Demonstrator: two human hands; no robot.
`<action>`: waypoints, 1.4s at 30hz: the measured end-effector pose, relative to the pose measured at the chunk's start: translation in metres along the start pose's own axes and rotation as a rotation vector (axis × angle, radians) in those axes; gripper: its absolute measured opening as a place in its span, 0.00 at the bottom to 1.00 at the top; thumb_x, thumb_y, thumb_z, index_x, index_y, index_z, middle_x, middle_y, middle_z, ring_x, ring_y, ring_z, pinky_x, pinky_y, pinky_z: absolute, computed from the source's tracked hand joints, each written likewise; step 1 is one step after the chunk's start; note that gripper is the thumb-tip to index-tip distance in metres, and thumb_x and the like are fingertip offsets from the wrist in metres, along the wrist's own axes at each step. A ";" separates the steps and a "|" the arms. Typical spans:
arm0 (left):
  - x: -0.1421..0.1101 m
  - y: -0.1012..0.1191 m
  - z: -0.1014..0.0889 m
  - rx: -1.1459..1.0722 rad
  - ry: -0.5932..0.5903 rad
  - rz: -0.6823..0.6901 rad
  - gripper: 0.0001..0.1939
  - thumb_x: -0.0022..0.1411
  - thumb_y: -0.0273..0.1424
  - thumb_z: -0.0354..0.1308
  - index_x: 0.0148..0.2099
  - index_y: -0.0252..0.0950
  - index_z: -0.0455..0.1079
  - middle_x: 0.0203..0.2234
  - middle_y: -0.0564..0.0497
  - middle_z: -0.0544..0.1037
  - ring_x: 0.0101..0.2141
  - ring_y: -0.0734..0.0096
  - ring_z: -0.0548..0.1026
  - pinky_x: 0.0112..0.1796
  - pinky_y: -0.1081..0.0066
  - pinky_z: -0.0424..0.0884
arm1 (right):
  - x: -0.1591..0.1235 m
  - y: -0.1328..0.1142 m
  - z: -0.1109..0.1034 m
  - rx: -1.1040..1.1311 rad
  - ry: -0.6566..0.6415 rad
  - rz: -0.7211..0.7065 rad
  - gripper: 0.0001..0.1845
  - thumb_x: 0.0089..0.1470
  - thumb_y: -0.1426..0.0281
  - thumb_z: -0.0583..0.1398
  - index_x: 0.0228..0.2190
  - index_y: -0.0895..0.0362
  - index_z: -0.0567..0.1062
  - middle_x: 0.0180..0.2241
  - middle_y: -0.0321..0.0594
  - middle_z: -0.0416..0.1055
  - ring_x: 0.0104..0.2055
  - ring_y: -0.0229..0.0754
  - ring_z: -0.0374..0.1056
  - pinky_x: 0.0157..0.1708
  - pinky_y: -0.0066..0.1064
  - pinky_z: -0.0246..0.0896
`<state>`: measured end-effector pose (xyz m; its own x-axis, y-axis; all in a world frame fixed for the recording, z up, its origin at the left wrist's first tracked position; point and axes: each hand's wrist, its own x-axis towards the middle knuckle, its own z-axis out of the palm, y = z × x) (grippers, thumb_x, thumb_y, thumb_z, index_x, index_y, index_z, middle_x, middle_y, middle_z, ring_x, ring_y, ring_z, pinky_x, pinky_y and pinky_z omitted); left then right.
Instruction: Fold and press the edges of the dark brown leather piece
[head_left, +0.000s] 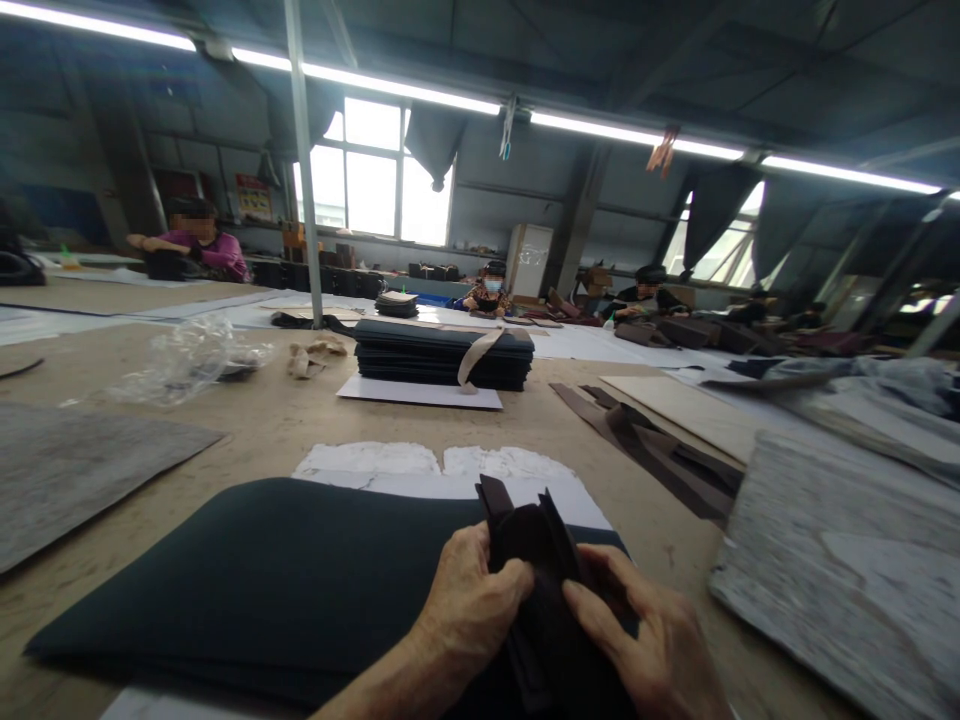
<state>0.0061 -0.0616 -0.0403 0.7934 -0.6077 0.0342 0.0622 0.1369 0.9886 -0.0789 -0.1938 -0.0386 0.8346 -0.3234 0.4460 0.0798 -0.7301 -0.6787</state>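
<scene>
Left hand: the left hand (469, 605), at the bottom centre of the frame, has its fingers (504, 585) clamped on a bundle of dark strips (536, 560).
Right hand: the right hand (645, 640), at the bottom right, grips the same bundle from the other side, thumb pressed against it.
Dark strips: held upright between both hands, just above the black sheet (285, 570), their ends fanning out at the top.
Black sheet: flat on the worktop (277, 420) at the lower left and centre, lying over white paper (420, 470).
Centre of frame: a stack of dark panels (442, 355) with a pale strap draped across it.
Left: a crumpled clear plastic bag (187, 360).
Right: brown strips (652, 450) beside a grey board (847, 560).
Background: other people sit at far worktops under the windows.
</scene>
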 end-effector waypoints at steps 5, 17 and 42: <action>0.002 -0.003 -0.001 0.016 0.006 0.010 0.09 0.43 0.29 0.51 0.29 0.31 0.66 0.23 0.50 0.67 0.26 0.70 0.65 0.25 0.75 0.60 | 0.003 0.017 -0.003 -0.356 0.310 0.014 0.20 0.53 0.56 0.51 0.36 0.58 0.72 0.29 0.42 0.73 0.29 0.50 0.70 0.24 0.36 0.66; -0.002 0.002 -0.006 -0.066 -0.096 0.010 0.08 0.46 0.29 0.53 0.30 0.30 0.67 0.25 0.49 0.70 0.27 0.70 0.66 0.29 0.73 0.63 | 0.004 0.006 -0.001 -0.114 0.081 -0.313 0.09 0.58 0.63 0.55 0.37 0.50 0.74 0.34 0.26 0.73 0.33 0.31 0.70 0.32 0.11 0.64; -0.001 -0.001 -0.004 -0.011 -0.036 0.037 0.08 0.44 0.28 0.52 0.30 0.31 0.67 0.24 0.50 0.68 0.28 0.68 0.68 0.28 0.75 0.63 | 0.001 0.009 -0.004 -0.044 -0.068 -0.138 0.19 0.52 0.55 0.58 0.41 0.53 0.73 0.36 0.34 0.73 0.34 0.41 0.70 0.29 0.22 0.68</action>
<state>0.0076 -0.0577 -0.0421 0.7730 -0.6299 0.0758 0.0405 0.1683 0.9849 -0.0794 -0.2030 -0.0422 0.8526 -0.1773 0.4916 0.1737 -0.7910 -0.5867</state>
